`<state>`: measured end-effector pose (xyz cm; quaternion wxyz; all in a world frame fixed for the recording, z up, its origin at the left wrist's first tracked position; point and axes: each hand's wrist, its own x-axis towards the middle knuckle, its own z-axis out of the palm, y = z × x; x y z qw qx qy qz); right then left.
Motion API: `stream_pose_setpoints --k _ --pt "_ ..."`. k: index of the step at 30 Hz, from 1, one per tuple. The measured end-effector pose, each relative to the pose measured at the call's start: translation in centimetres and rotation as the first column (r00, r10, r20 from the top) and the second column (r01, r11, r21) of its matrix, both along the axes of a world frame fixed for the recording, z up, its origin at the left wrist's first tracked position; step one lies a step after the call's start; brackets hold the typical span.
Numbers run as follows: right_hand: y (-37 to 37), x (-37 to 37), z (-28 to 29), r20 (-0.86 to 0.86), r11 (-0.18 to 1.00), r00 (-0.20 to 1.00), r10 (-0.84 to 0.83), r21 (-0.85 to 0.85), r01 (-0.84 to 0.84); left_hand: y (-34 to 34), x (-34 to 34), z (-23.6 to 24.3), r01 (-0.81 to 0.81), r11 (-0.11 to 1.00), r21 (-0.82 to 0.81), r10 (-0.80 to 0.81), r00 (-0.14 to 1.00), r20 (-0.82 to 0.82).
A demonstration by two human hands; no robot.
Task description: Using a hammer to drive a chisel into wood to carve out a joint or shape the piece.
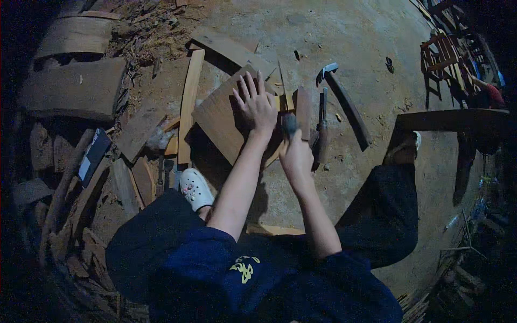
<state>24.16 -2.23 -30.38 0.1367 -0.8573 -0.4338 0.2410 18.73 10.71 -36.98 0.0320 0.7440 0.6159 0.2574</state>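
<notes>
My left hand [256, 105] lies flat with fingers spread on a square brown wooden board [218, 116], which is turned cornerwise on the ground. Just right of it, my right hand [296, 160] is closed round the dark handle of a saw-like tool [290, 125], blurred by motion. The tool's thin blade seems to point away from me along the board's right edge; its exact shape is hard to make out. Beside the right hand stands a short reddish-brown wood block [303, 110], and a chisel [322, 129] with a wooden handle lies close by.
A claw hammer [347, 102] lies farther right on the concrete floor [344, 188]. Left of the board are a long pale wood strip [190, 107], my white clog [195, 188] and heaped planks [75, 89]. A wooden stool [444, 59] stands at the far right.
</notes>
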Motion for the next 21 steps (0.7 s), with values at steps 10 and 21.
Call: stream_pose_setpoints --k 10,21 --pt "1.6 -0.1 0.5 0.032 1.0 0.999 -0.013 -0.016 0.013 0.6 -0.1 -0.3 0.015 0.999 0.03 -0.016 0.999 0.038" --pt "0.4 0.0 0.6 0.058 0.998 0.998 0.008 -0.06 -0.005 0.1 -0.1 0.1 0.007 1.0 0.02 -0.007 1.0 0.016"
